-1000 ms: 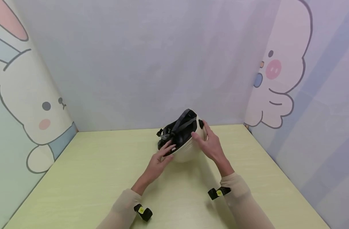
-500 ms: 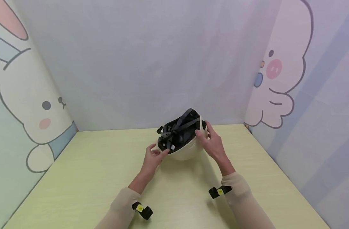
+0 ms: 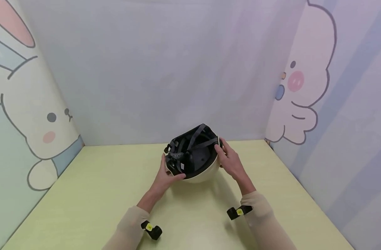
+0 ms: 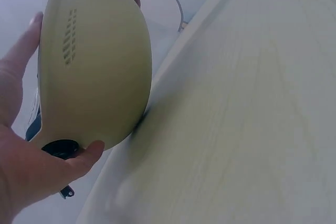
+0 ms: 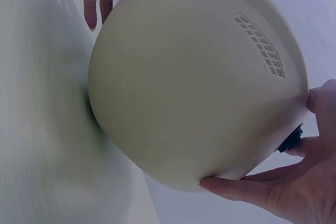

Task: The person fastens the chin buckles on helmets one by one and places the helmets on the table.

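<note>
A cream helmet [image 3: 206, 175] is tilted with its open side up and toward me in the head view. Inside it show a black lining [image 3: 200, 160] and dark grey straps [image 3: 196, 137]. My left hand [image 3: 160, 179] grips the rim at the left end, thumb at the near edge. At the opposite end my right hand [image 3: 232, 162] holds the rim, thumb toward the opening. Both wrist views show the smooth outer shell [image 5: 194, 77] with its slotted vents [image 5: 261, 45]. The shell's underside comes right down at its dark shadow on the table.
The pale yellow-green table [image 3: 93, 194] stretches out on both sides of the helmet. A plain grey-lilac wall [image 3: 165, 69] stands behind it. Side walls carry a cartoon rabbit [image 3: 37, 121] and a white cartoon figure [image 3: 306, 83]. Each sleeve bears a black wrist camera [image 3: 151, 230].
My left hand has moved from the near rim, out and round to the left end, and now grips there. The helmet has turned so its inside faces me more. My right hand keeps its hold.
</note>
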The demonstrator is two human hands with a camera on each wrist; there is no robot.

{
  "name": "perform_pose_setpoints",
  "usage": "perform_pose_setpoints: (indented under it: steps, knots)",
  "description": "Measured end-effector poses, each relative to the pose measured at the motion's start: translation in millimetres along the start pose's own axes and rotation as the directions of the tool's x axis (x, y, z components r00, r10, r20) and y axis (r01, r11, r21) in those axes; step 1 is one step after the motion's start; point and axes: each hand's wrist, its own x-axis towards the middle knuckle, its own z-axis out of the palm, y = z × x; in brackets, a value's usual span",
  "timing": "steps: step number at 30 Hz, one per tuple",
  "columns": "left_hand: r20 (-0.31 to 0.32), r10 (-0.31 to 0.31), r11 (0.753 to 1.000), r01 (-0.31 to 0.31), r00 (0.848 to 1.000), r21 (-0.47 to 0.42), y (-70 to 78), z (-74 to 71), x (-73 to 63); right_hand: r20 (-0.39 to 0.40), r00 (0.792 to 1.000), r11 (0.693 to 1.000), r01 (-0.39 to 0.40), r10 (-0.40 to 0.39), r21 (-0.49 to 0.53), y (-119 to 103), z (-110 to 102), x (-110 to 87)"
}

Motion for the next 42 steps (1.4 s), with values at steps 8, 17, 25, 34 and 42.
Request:
perform_pose_setpoints:
  steps: [8,17,25,34,42]
  knots:
    - [-0.032,0.017,0.991,-0.012,0.999,0.136,0.0,-2.9,0.1,0.0,1.0,0.999,-0.031,0.031,0.038,3,2,3.4]
    - [-0.004,-0.003,0.984,0.003,1.0,0.176,2.3,-5.4,2.5,0.006,0.999,0.997,-0.04,0.039,0.063,0,0,3.2]
    - [-0.025,0.07,0.971,-0.062,0.997,0.229,-0.7,-4.5,2.7,0.05,0.996,0.983,-0.075,0.067,0.17,5,0,4.8]
    - [-0.07,0.261,0.902,-0.218,0.963,0.372,-5.4,-7.3,4.8,0.084,0.991,0.961,-0.123,0.106,0.246,11,-1,7.2]
    - [-0.059,0.253,0.905,-0.215,0.966,0.368,-3.2,-8.6,7.1,0.063,0.99,0.968,-0.138,0.127,0.211,4,-1,4.2]
